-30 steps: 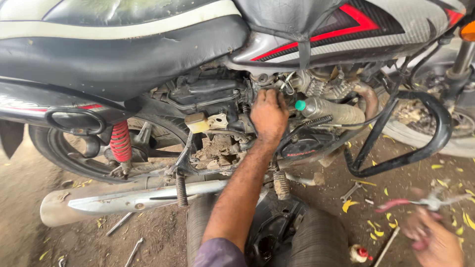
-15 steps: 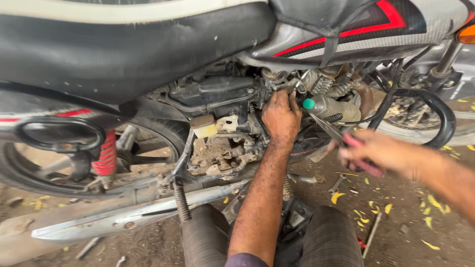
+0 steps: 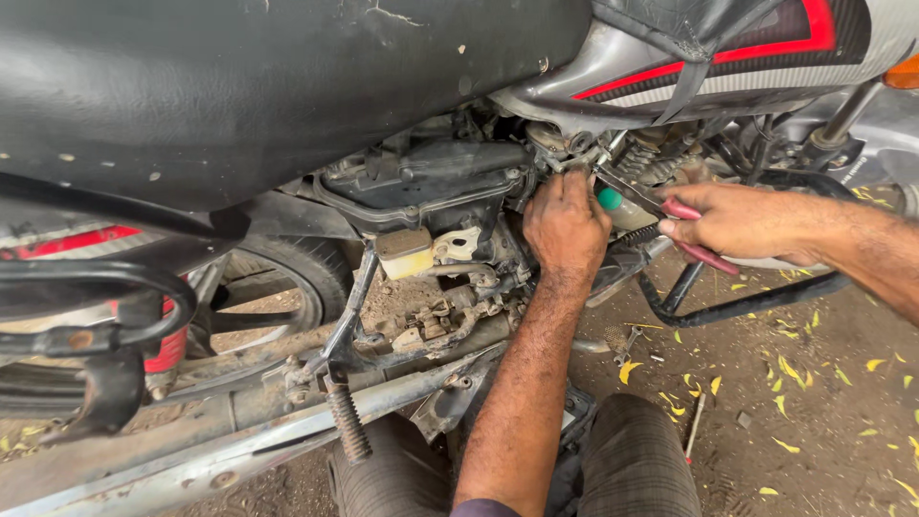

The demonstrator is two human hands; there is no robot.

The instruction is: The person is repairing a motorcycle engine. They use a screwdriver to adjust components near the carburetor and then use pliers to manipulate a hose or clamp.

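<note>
A motorcycle with a black seat (image 3: 239, 86) and a grey side panel with red stripes (image 3: 728, 57) fills the upper view. My left hand (image 3: 565, 225) reaches up under the seat and pinches a small metal part at the frame, beside a green-capped piece (image 3: 610, 199). My right hand (image 3: 742, 222) comes in from the right, closed around red-handled pliers (image 3: 684, 230) whose metal jaws point at the same spot by my left fingers. The black airbox (image 3: 421, 187) sits just left of my left hand.
The rear tyre (image 3: 278, 278), a red shock spring (image 3: 168, 349) and the chrome exhaust pipe (image 3: 191, 460) lie at left and below. A black crash guard bar (image 3: 737, 302) curves under my right hand. Small tools (image 3: 696, 421) and yellow leaves lie on the dirt ground.
My right hand rose from the ground at lower right with the pliers and brought them up to the frame. My left hand stayed at the same spot. The view moved closer.
</note>
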